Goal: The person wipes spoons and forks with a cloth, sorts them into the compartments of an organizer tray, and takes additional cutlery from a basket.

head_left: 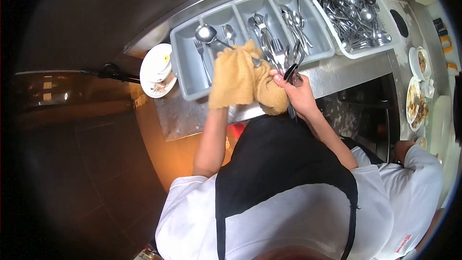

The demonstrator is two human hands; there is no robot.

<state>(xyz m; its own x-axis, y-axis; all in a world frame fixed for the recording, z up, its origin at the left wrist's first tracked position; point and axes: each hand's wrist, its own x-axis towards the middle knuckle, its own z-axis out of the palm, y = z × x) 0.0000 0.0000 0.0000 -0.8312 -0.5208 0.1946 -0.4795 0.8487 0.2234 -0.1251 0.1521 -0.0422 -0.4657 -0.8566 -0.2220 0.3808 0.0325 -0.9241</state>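
Plates (153,60), dishes (414,82), co-worker (420,171).
Plates left, overlapping, with scraps (159,87); dishes far right, food-smeared; co-worker lower right, white sleeve (423,161).

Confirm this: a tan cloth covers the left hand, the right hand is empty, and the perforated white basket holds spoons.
Not empty: the head view shows the right hand holding cutlery. The tan cloth does cover the left hand, and the perforated white basket holds spoons.

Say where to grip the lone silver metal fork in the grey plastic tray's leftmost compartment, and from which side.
Grip the fork by its slim handle, probably from above on the near side: tines point away, handle toward the camera.
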